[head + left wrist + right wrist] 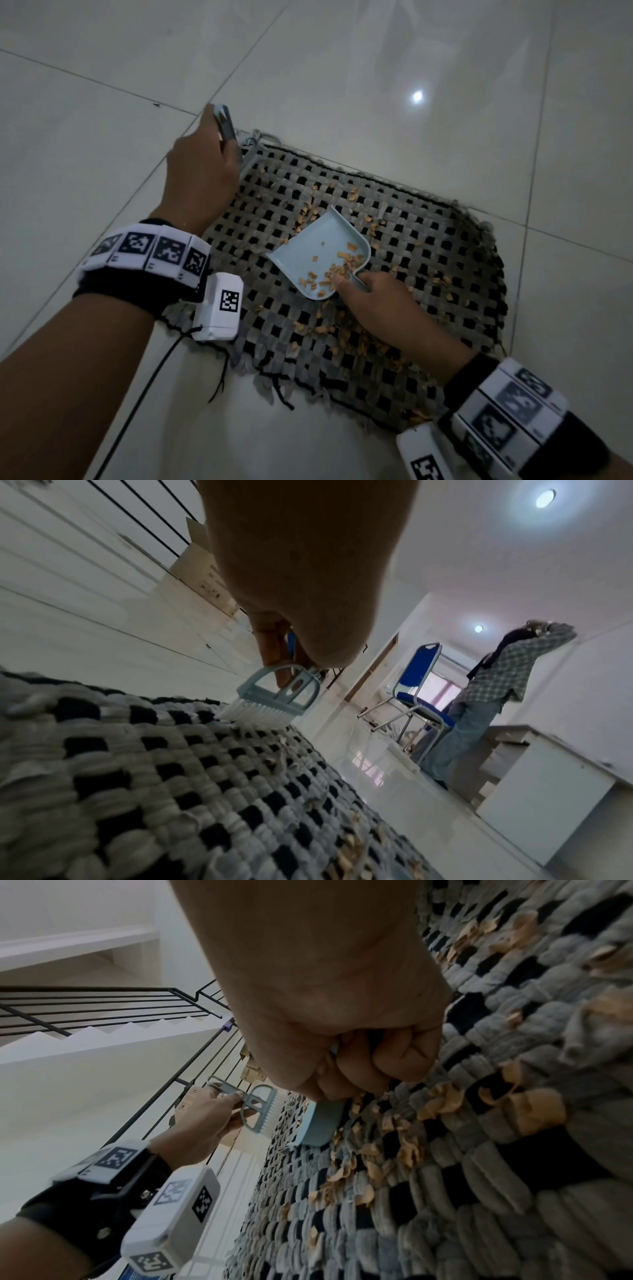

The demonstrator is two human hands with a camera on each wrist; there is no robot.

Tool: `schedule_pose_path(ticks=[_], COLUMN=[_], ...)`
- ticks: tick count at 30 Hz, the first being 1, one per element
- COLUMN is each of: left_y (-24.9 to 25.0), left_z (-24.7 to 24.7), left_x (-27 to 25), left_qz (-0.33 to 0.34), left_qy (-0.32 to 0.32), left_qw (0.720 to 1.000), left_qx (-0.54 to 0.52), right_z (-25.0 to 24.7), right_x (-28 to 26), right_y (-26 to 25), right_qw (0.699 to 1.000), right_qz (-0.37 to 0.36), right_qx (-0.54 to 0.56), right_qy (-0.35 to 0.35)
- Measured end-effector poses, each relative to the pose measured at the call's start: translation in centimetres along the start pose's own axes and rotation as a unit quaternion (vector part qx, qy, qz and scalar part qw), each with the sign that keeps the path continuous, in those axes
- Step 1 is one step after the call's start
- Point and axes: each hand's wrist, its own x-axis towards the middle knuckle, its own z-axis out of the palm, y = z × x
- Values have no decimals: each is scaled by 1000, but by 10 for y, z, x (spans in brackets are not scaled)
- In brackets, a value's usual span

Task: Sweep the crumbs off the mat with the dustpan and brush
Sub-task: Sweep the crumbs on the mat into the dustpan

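Observation:
A grey and black woven mat (428,260) lies on the tiled floor, strewn with tan crumbs (325,330). My left hand (205,161) grips the handle of a small grey-blue brush (274,693) whose white bristles touch the mat's far left corner. My right hand (370,294) holds the short handle of a pale blue dustpan (318,250) resting mid-mat, its open lip facing the brush. Several crumbs (339,270) lie inside the pan near the handle. In the right wrist view the brush (257,1107) and the dustpan (322,1123) sit a short way apart.
Glossy white floor tiles (376,68) surround the mat. A blue chair (414,691), a standing person (479,696) and low cabinets (534,777) lie beyond the mat's far side. A black stair railing (103,1007) and cardboard boxes (202,569) stand behind.

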Motion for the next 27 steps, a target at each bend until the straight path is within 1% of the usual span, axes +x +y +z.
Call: schedule_pose_path(ticks=[3,5,7,9,12,14,17,20,22,24,27], left_y=[0,0,2,9,13,12,11,14,14,13,7], left_z=[-1,-5,-6,-4,2,0,-5,-3,1,5,3], left_x=[1,5,7,5,4,4,4,-1,-6,-10,-12], left_qz=[-22,-22,5,25,30,13,-19,-27,-24,-22,-14], left_qy=[-37,-26,1,3,-35,-51,-28,19,37,14,-57], left_qw=[999,999,1000,1000,999,998,999,999,998,999,998], left_qx=[-12,-18,-12,-12,7,26,0,-35,-41,-35,-20], right_z=[0,1,1,2,1,2,2,1,2,1,1], right_x=[0,1,2,1,0,0,1,2,2,1,1], right_y=[-1,-1,-1,-1,0,1,1,1,1,1,1], right_qw=[1000,1000,1000,1000,1000,1000,1000,1000,1000,1000,1000], right_qz=[2,3,0,-5,-6,-6,-10,-7,-7,-7,-3], right_qx=[-3,-5,-1,4,7,9,9,8,4,3,0], right_qy=[-1,2,4,2,1,3,7,7,7,7,9])
